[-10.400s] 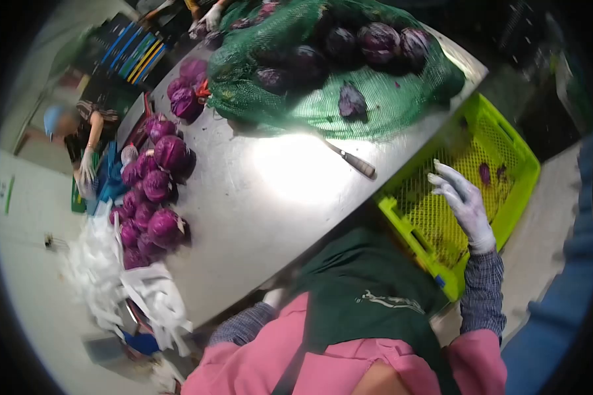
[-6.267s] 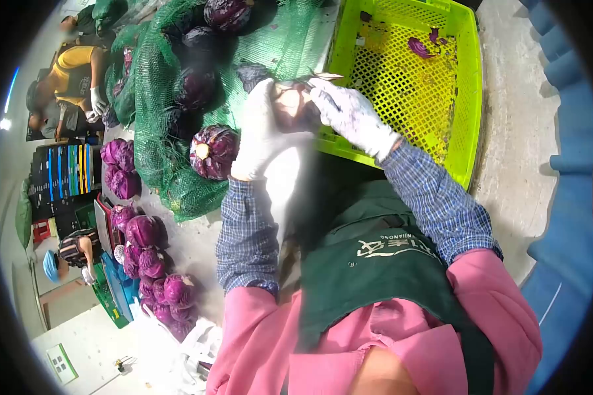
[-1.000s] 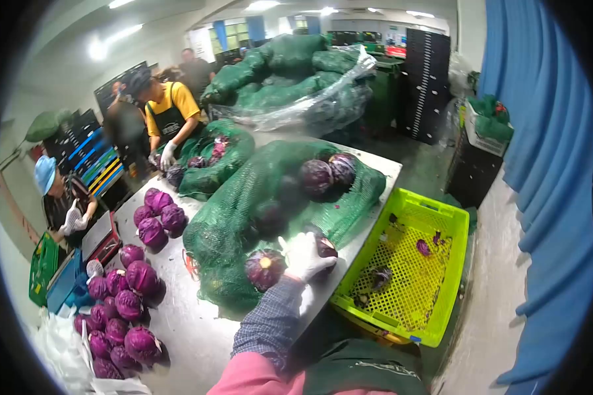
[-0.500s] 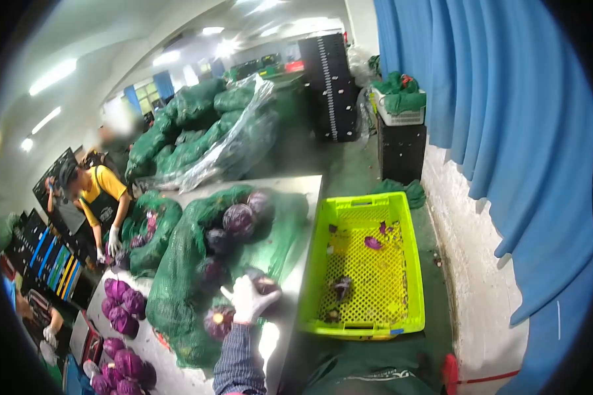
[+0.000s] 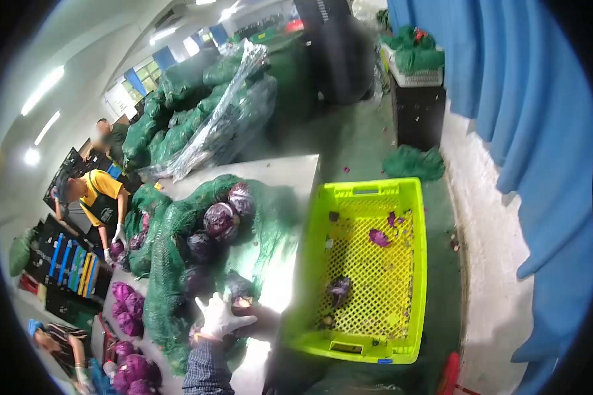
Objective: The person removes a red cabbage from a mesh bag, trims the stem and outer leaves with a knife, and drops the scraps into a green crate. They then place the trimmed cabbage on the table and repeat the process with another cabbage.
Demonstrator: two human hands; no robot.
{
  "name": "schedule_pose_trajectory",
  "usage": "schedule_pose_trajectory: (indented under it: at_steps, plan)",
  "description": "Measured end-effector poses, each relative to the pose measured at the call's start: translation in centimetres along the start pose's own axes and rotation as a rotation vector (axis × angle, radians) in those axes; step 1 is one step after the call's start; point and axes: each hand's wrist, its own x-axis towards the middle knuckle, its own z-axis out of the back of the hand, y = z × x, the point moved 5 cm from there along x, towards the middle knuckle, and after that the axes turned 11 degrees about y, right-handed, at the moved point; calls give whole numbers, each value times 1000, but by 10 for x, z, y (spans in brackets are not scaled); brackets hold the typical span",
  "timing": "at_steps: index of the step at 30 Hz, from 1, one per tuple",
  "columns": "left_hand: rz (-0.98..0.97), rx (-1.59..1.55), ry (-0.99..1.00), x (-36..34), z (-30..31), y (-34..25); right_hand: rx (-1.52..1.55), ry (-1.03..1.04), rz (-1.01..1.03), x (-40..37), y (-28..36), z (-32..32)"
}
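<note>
My left hand (image 5: 221,318), in a white glove and dark checked sleeve, reaches over the metal table with fingers spread and thumb out to the right. Beneath it is a red cabbage mostly hidden by the glove. Just above the fingertips sits another red cabbage (image 5: 238,284), its pale cut stem end towards me. More red cabbages (image 5: 220,220) lie farther up on an opened green mesh sack (image 5: 161,283). My right hand is out of view.
A yellow-green crate (image 5: 420,276) right of the table holds loose purple leaves (image 5: 379,237) and scraps. Peeled purple cabbages (image 5: 136,374) line the table's left side. A co-worker in yellow (image 5: 102,197) handles cabbage across the table; filled green sacks (image 5: 171,131) are piled behind.
My left hand has shifted left, off the cabbage with the cut stem to the neighbouring one, with fingers spread. The view has also turned slightly. The co-worker in yellow keeps handling cabbage.
</note>
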Motion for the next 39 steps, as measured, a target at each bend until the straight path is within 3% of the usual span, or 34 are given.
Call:
schedule_pose_trajectory:
  at_steps: [5, 9, 14, 17, 18, 20, 21, 22, 23, 24, 25, 29, 31, 33, 35, 37, 39]
  plan:
    - [55, 30, 102, 0, 4, -2, 2, -8, -74, -8, 14, 0]
    - [50, 51, 45, -10, 0, -1, -17, -10, -66, -2, 14, 6]
    - [-74, -101, -199, -44, -9, 3, -33, -27, -61, 14, -26, 31]
    - [-195, -241, -332, -66, -16, 8, 5, -122, -67, 33, -42, 98]
    - [-209, -271, -293, -77, -10, 4, 22, -185, -3, 44, -23, 122]
    - [-214, -243, -414, -77, -36, 12, -130, -301, 507, 74, 82, 152]
    - [-190, -138, -521, -80, -45, 10, -231, -362, 580, 39, 127, 103]
    - [-169, -146, -542, -85, -50, 9, -333, -433, 648, -28, 178, 15]
    - [-145, -143, -628, -85, -59, 9, -467, -326, 807, -53, 210, -44]
    - [-117, -165, -577, -90, -52, 8, -581, -206, 970, -79, 240, -103]
    - [-91, -188, -519, -96, -47, 6, -707, -63, 1074, -117, 255, -176]
    - [-128, -365, -544, -88, -64, 16, -1202, 296, 1171, -221, 237, -396]
    - [-107, -380, -570, -85, -65, 22, -1571, 489, 1828, -234, 208, -466]
    - [-63, -367, -583, -82, -65, 25, -1688, 672, 1572, -237, 174, -514]
    - [20, -224, -637, -88, -63, 21, -1527, 981, 1046, -176, 141, -543]
    - [-19, -338, -634, -85, -76, 24, -1497, 930, 626, -143, 107, -564]
    - [6, -308, -701, -103, -63, 16, -1270, 961, 404, -99, 70, -568]
